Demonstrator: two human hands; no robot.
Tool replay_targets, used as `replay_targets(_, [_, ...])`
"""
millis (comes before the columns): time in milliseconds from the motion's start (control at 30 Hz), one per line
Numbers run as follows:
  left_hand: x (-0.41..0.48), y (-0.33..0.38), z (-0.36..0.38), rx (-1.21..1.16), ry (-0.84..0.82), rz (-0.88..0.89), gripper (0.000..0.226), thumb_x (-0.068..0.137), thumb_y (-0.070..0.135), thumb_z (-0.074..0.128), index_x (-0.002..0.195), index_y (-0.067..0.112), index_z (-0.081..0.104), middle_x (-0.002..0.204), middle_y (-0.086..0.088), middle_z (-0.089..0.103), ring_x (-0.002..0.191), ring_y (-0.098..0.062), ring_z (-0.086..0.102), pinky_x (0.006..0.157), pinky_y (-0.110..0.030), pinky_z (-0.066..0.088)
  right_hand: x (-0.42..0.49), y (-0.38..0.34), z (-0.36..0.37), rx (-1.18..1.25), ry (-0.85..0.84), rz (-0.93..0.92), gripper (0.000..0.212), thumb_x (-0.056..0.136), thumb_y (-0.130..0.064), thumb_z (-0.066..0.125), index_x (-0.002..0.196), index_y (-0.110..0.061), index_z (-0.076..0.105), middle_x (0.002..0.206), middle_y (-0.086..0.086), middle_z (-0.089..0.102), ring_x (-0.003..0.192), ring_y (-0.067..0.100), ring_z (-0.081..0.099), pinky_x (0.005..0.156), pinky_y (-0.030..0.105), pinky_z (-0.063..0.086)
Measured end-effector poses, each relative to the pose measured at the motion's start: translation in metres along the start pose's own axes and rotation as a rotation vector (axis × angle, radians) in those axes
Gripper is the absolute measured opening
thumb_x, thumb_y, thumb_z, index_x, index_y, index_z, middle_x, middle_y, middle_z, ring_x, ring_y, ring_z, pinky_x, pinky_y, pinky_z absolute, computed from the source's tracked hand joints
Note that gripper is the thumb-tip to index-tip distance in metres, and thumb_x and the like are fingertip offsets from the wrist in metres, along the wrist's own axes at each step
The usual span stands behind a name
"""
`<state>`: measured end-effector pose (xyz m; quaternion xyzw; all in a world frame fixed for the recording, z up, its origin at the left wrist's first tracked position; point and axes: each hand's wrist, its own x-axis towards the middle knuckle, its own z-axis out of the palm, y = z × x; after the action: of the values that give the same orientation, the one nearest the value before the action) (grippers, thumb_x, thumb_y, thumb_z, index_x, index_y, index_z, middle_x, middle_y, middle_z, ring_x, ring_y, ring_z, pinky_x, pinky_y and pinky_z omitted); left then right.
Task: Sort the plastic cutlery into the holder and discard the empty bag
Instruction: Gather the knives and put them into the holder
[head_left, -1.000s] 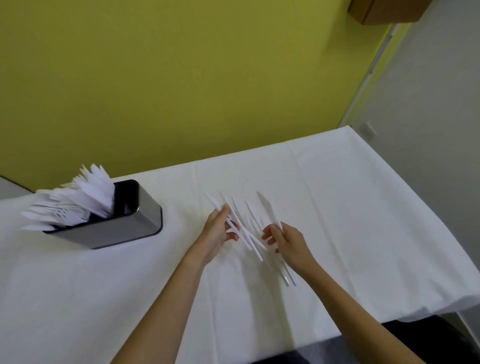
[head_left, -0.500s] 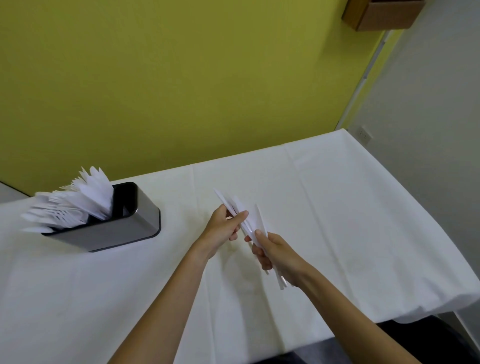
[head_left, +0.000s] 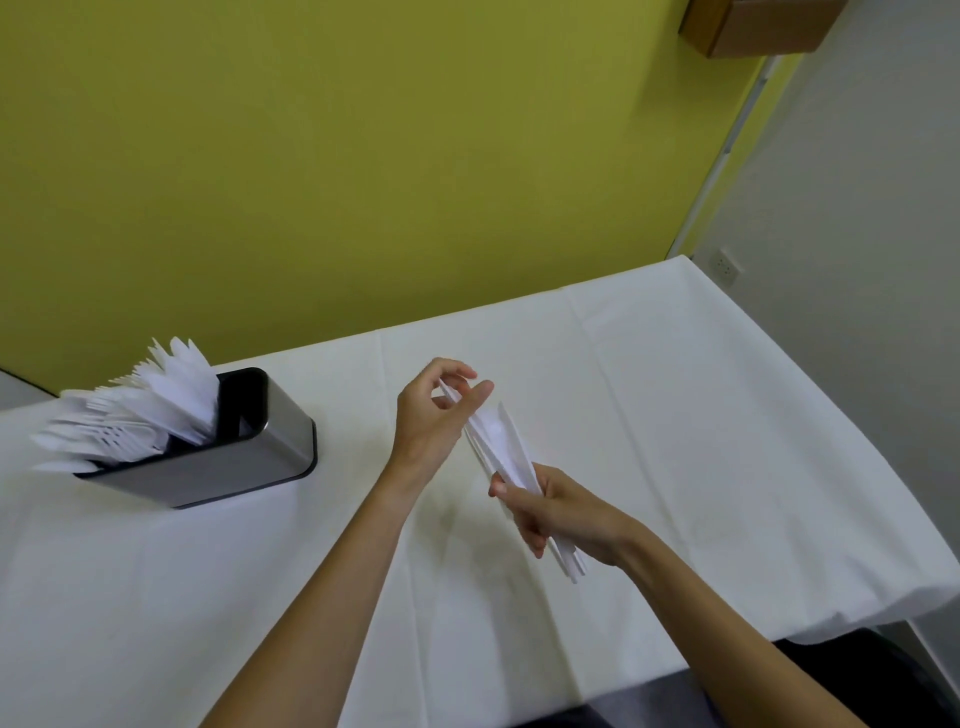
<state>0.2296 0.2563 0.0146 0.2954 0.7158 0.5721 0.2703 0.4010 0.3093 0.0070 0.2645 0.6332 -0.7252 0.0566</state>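
Yellow wall up top, white-clothed table below it. Over on the left sits the grey metal holder with its dark rim. It's already packed with sorted cutlery, white forks and blades fanning out toward the left, while the compartment at the right end looks dark and open.

Now to the middle, where both hands are on one cutlery bundle, held slanted above the cloth and clear of it. The right hand wraps the lower half, fingers curled round and thumb across the front, and the handle ends poke out beneath the palm. The left hand is up at the far tips. Its fingers are arched and loosely curled, and thumb and fingertips pinch the top ends together.

Compare a second ago: those pieces lay fanned out across the cloth, with the hands raking them in. Half a second ago they were bunched, and the two hands sat close together. Now the stack is tighter and lifted, the left hand has gone up to the tips, and the right has dropped back toward the handles. The holder hasn't budged.
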Motion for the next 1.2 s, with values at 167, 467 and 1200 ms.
replay_targets(167, [0.003,0.000,0.003,0.158,-0.080,0.049,0.019,0.086,0.033,0.067,0.099,0.021,0.061,0.104,0.008,0.060,0.089,-0.003,0.057,0.076,-0.020,0.046,0.001,-0.007,-0.006,0.055,-0.094,-0.002,0.008,0.098,-0.019,0.048,0.100,-0.011,0.051,0.064,0.005,0.051,0.049,0.019,0.041,0.056,0.031,0.043])
replay_targets(467, [0.002,0.014,-0.002,0.137,-0.230,-0.055,0.011,0.088,0.027,0.066,0.087,0.016,0.064,0.084,-0.003,0.064,0.044,-0.006,0.053,0.044,-0.021,0.043,0.011,-0.017,-0.002,0.047,-0.012,0.040,0.010,0.096,-0.015,0.050,0.086,-0.015,0.050,0.054,-0.002,0.032,0.045,0.014,0.028,0.046,0.021,0.032])
replay_targets(1200, [0.002,0.010,-0.007,0.073,-0.287,-0.191,0.014,0.086,0.021,0.068,0.098,0.016,0.063,0.085,0.000,0.063,0.057,-0.008,0.054,0.048,-0.021,0.043,0.007,-0.017,0.007,-0.079,0.097,-0.056,0.018,0.099,-0.023,0.045,0.086,-0.012,0.042,0.052,-0.006,0.037,0.045,0.014,0.029,0.043,0.023,0.028])
